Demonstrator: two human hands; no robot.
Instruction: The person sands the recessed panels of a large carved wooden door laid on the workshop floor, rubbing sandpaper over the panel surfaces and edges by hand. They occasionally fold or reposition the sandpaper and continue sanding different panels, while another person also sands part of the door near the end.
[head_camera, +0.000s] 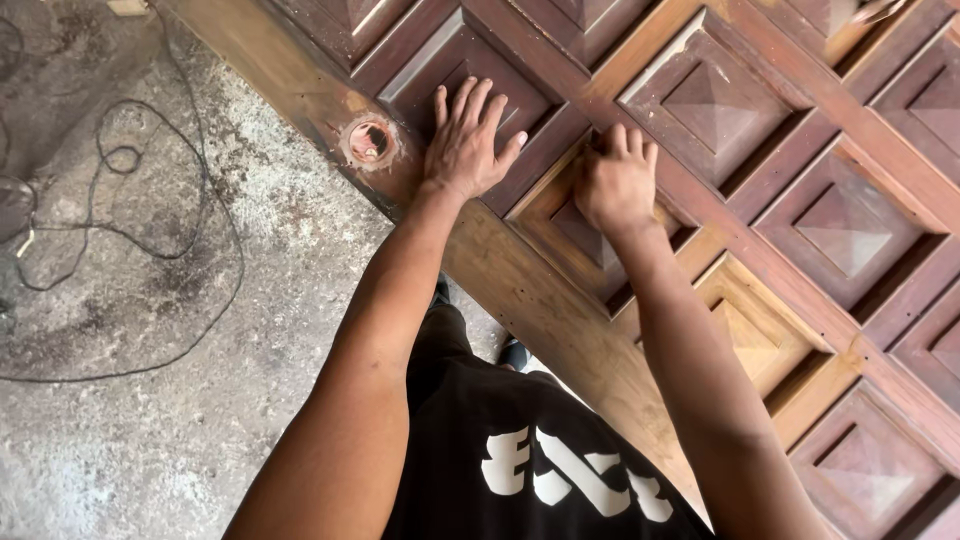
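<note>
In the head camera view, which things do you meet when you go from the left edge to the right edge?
Black cable on the concrete floor → round hole in the wooden door → left hand, flat on the door → right hand, fingers curled → carved square panels.

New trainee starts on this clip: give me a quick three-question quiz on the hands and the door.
1. True or false: the left hand lies flat with fingers spread on the wooden door.
2. What is closest to the left hand? A) a round lock hole B) a hammer C) a paint tin
3. Fill in: the right hand is curled at the edge of a raised ____-shaped panel.

Key
1. True.
2. A; the hole sits in the door's edge strip, just beside the hand.
3. Pyramid. Whether the curled fingers hold anything cannot be told.
</note>
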